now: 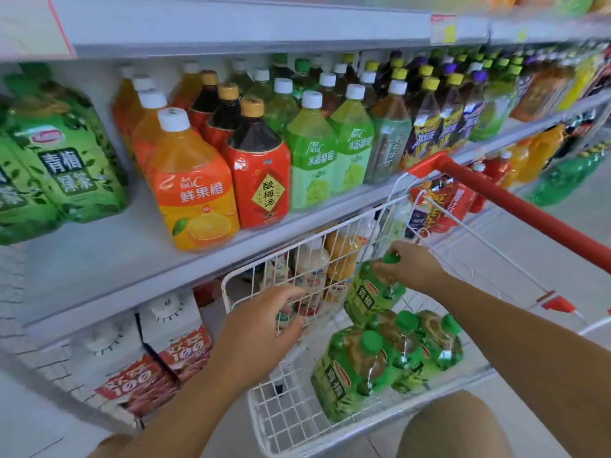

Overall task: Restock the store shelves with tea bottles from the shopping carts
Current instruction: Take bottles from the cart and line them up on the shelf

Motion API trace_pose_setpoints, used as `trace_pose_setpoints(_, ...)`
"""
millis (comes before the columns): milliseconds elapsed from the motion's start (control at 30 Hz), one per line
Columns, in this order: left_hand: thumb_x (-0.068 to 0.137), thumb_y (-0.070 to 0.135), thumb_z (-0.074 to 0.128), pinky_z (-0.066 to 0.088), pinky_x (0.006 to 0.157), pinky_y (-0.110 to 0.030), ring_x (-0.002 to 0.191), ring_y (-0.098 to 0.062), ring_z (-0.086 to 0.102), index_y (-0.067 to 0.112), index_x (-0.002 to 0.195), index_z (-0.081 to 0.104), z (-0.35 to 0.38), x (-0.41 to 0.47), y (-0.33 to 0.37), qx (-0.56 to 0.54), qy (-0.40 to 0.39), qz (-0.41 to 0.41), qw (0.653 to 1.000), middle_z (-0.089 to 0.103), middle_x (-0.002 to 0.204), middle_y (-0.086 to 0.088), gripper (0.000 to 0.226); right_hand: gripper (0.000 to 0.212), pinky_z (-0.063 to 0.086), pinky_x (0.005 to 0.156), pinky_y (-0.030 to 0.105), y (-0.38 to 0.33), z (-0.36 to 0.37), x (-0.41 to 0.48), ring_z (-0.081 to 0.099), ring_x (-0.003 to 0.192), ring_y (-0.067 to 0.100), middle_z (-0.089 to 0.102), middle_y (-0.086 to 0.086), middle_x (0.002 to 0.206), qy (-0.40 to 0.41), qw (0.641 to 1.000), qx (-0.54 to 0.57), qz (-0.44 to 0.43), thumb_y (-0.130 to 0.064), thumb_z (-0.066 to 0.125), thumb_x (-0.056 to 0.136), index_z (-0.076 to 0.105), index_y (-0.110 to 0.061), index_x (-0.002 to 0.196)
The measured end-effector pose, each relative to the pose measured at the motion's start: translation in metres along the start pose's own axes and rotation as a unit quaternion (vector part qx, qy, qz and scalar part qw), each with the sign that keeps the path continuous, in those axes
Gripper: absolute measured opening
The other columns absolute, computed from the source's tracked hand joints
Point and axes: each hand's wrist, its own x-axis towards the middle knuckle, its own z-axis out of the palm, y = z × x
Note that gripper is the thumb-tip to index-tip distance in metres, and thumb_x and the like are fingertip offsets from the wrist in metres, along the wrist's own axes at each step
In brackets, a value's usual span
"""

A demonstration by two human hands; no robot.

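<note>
Shelf room: bare shelf [109,259] between tea packs [66,160] and orange bottle [195,193].
Left hand [261,325]: fingers curled over cart [225,292] rim.
Right hand [413,266]: grips tea bottle [370,295] cap, inside cart.
Bottle look: green label, green cap.

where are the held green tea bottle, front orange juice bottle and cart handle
green tea bottle [367,297], head view, on its label
orange juice bottle [195,191], head view, on its label
cart handle [529,212], head view, mid bar
</note>
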Motion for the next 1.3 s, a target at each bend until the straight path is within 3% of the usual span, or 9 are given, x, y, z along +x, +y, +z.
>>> trace_pose_setpoints(233, 0.084, 0.057, 0.062, 0.051, 0.095, -0.034, 0.11, 0.007, 0.055, 0.059, 0.133, 0.033, 0.0, 0.006, -0.003, -0.092, -0.025, -0.031, 0.995, 0.05, 0.132, 0.03, 0.057, 0.017, 0.052, 0.062, 0.022, -0.055, -0.041, -0.053, 0.066, 0.071, 0.006, 0.069, -0.012, 0.08, 0.036, 0.972, 0.156, -0.173, -0.024, 0.076, 0.078, 0.066, -0.037, 0.078)
trace_pose_setpoints(467, 0.062, 0.05, 0.085, 0.035, 0.111, -0.032, 0.136, 0.004, 0.037, 0.061, 0.143, 0.016, -0.065, 0.018, 0.012, -0.253, -0.019, 0.004, 0.967, 0.036, 0.149, 0.028, 0.107, 0.014, 0.037, 0.051, 0.011, -0.153, -0.105, -0.107, 0.047, 0.049, 0.0, 0.054, -0.013, 0.059, -0.035, 0.867, 0.365, -0.337, 0.007, 0.068, 0.081, 0.068, -0.005, 0.086)
trace_pose_setpoints(600, 0.059, 0.031, 0.091, 0.052, 0.095, -0.026, 0.109, 0.005, 0.061, 0.047, 0.132, 0.047, -0.107, -0.003, 0.002, -0.268, 0.01, 0.0, 0.963, 0.065, 0.118, 0.026, 0.086, 0.015, 0.04, 0.056, 0.014, -0.197, -0.102, -0.117, 0.049, 0.058, 0.002, 0.054, -0.012, 0.068, -0.028, 0.847, 0.375, -0.376, -0.009, 0.07, 0.085, 0.067, -0.017, 0.096)
trace_pose_setpoints(733, 0.058, 0.023, 0.088, 0.049, 0.077, -0.01, 0.1, 0.007, 0.064, 0.044, 0.119, 0.056, -0.138, -0.036, -0.019, -0.286, 0.077, -0.03, 0.955, 0.069, 0.108, 0.026, 0.072, 0.09, 0.048, 0.082, 0.014, -0.21, -0.079, -0.117, 0.055, 0.104, -0.008, 0.052, -0.021, 0.112, -0.11, 0.872, 0.329, -0.345, -0.065, 0.074, 0.063, 0.026, -0.054, 0.138)
trace_pose_setpoints(833, 0.054, 0.029, 0.088, 0.05, 0.082, -0.015, 0.102, 0.004, 0.065, 0.044, 0.117, 0.056, -0.163, -0.057, -0.038, -0.295, 0.127, -0.049, 0.946, 0.07, 0.109, 0.023, 0.072, 0.093, 0.046, 0.087, 0.013, -0.235, -0.027, -0.134, 0.053, 0.109, -0.016, 0.055, -0.038, 0.118, -0.206, 0.852, 0.347, -0.334, -0.047, 0.087, 0.058, 0.028, -0.056, 0.13)
trace_pose_setpoints(967, 0.06, 0.033, 0.086, 0.048, 0.101, -0.033, 0.115, -0.002, 0.061, 0.041, 0.133, 0.05, -0.193, -0.081, -0.064, -0.273, 0.159, -0.054, 0.947, 0.067, 0.121, 0.019, 0.081, 0.075, 0.049, 0.077, 0.012, -0.284, 0.013, -0.139, 0.061, 0.099, -0.008, 0.065, -0.029, 0.105, -0.14, 0.838, 0.404, -0.339, -0.03, 0.09, 0.054, 0.05, -0.041, 0.117)
trace_pose_setpoints(1067, 0.063, 0.045, 0.081, 0.045, 0.106, -0.034, 0.122, -0.002, 0.057, 0.042, 0.135, 0.05, -0.205, -0.096, -0.084, -0.238, 0.279, -0.061, 0.929, 0.062, 0.13, 0.016, 0.078, 0.074, 0.047, 0.073, 0.007, -0.323, 0.026, -0.129, 0.059, 0.097, -0.011, 0.064, -0.03, 0.104, -0.129, 0.821, 0.434, -0.346, -0.037, 0.087, 0.051, 0.051, -0.04, 0.115)
trace_pose_setpoints(1200, 0.08, 0.047, 0.064, 0.047, 0.101, -0.028, 0.12, -0.003, 0.053, 0.037, 0.128, 0.054, -0.211, -0.113, -0.103, -0.086, 0.549, -0.056, 0.829, 0.053, 0.133, 0.008, 0.05, 0.074, 0.042, 0.077, 0.001, -0.365, 0.048, -0.111, 0.054, 0.098, -0.02, 0.063, -0.03, 0.105, -0.108, 0.814, 0.434, -0.37, -0.02, 0.088, 0.063, 0.047, -0.039, 0.121)
trace_pose_setpoints(1300, 0.088, 0.043, 0.064, 0.043, 0.102, -0.022, 0.119, 0.01, 0.044, 0.02, 0.141, 0.047, -0.214, -0.113, -0.112, -0.047, 0.57, -0.093, 0.815, 0.048, 0.137, 0.0, 0.06, 0.082, 0.044, 0.084, 0.006, -0.392, 0.06, -0.091, 0.054, 0.101, -0.019, 0.062, -0.026, 0.113, -0.108, 0.813, 0.439, -0.366, -0.02, 0.09, 0.062, 0.046, -0.03, 0.132)
